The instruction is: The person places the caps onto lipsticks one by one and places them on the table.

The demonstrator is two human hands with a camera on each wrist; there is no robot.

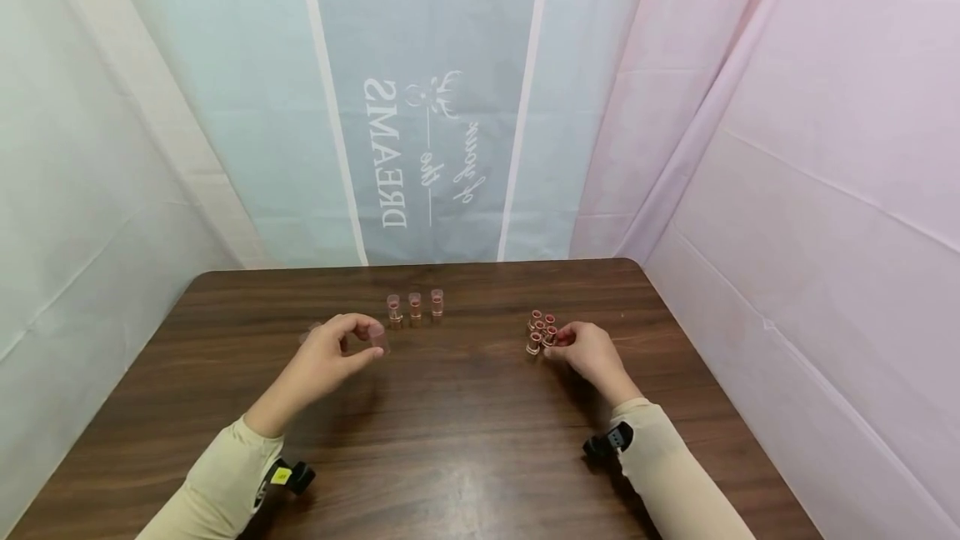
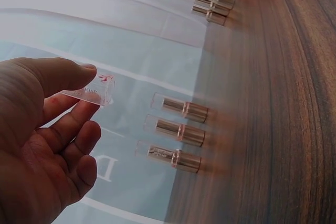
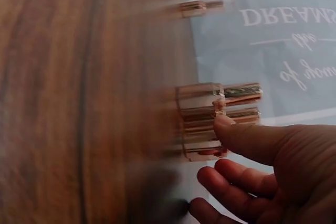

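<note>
My left hand (image 1: 326,361) pinches a clear lipstick cap (image 2: 97,90) between thumb and fingertips, raised above the table. Beyond it, three lipstick tubes (image 2: 181,132) with clear caps stand upright in a row. Over on the right, my right hand (image 1: 596,357) has its thumb and fingers around the near right lipstick tube (image 1: 551,336) of an uncapped cluster. In the right wrist view the thumb (image 3: 244,135) presses against the rose-gold tubes (image 3: 197,121); part of the grip is hidden.
A dark wooden table (image 1: 465,432) carries everything. Faint clear caps (image 1: 309,332) lie partly hidden behind the left hand. A printed light-blue cloth (image 1: 427,40) hangs at the table's far edge, with pale cloth walls (image 1: 847,190) on both sides.
</note>
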